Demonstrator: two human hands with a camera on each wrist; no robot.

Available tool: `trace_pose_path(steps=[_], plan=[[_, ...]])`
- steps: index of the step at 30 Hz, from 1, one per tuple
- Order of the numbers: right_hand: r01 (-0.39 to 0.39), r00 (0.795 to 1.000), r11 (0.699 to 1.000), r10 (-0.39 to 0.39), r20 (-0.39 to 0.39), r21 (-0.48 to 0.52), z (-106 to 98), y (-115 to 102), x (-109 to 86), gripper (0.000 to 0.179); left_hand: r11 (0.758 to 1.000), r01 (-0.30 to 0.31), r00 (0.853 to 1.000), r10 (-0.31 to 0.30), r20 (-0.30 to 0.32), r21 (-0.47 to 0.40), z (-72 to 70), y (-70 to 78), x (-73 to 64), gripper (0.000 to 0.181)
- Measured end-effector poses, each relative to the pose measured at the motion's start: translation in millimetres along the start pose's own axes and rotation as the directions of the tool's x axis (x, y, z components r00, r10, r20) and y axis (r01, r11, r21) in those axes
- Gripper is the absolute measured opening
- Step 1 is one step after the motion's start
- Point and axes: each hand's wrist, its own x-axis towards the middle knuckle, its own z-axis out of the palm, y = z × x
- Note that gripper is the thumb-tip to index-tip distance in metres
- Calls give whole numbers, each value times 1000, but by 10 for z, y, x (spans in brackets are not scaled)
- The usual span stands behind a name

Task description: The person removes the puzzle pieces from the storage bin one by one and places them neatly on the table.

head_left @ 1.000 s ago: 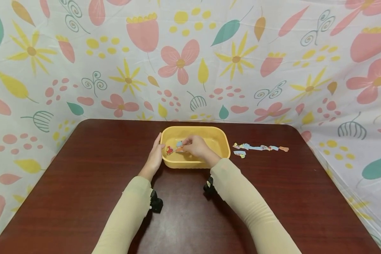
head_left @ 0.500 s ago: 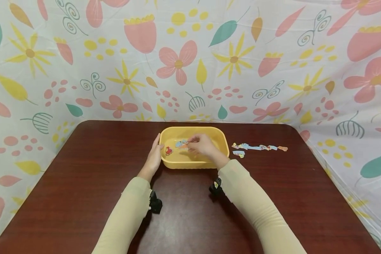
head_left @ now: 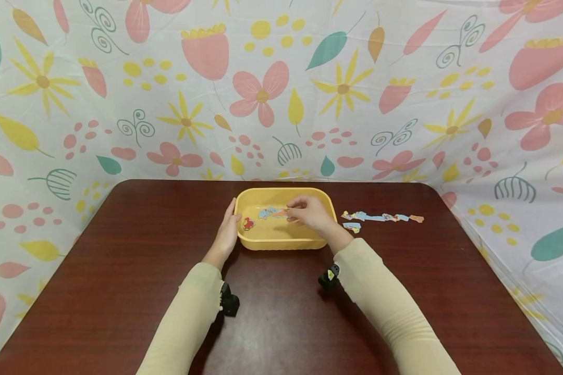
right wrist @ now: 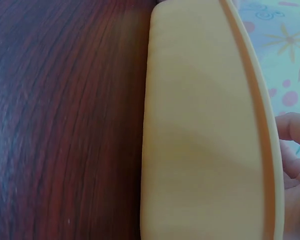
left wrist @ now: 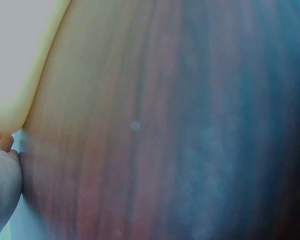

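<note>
A yellow plastic tray (head_left: pixel 288 245) sits on the dark table. My left hand (head_left: pixel 224 237) holds its left side, thumb at the rim and fingers along the outside. My right hand (head_left: pixel 309 212) is over the tray's right half and pinches a flat orange printed piece (head_left: pixel 281 213) by its right end. Beside that piece's left end, a light blue printed piece (head_left: pixel 265 213) is in the tray. A red piece (head_left: pixel 248 223) lies near the tray's left wall. In the right wrist view, the tray wall (right wrist: pixel 204 125) hides what the curled fingers (right wrist: pixel 292 127) hold.
Right of the tray, a row of flat printed pieces (head_left: pixel 377 217) stretches across the table (head_left: pixel 122 281). A separate blue and yellow piece (head_left: pixel 352 227) lies just in front of that row. A flower-patterned cloth (head_left: pixel 262 146) hangs behind the table.
My right hand has moved to the right inside the tray, drawing the orange piece along. More of the blue piece shows now. My left hand has stayed on the tray's left side.
</note>
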Motion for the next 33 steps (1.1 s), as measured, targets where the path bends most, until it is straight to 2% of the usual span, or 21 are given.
trace_pose_path(steps=[20,33], plan=[[24,997,998,-20,-71,61,-425,64,-157,34,1000,-10,1000,10,5,7,0,-15,1,57],[-5,990,997,16,-142,76,-692,134,-241,39,1000,0,1000,0,12,-13,0,-8,-7,57]])
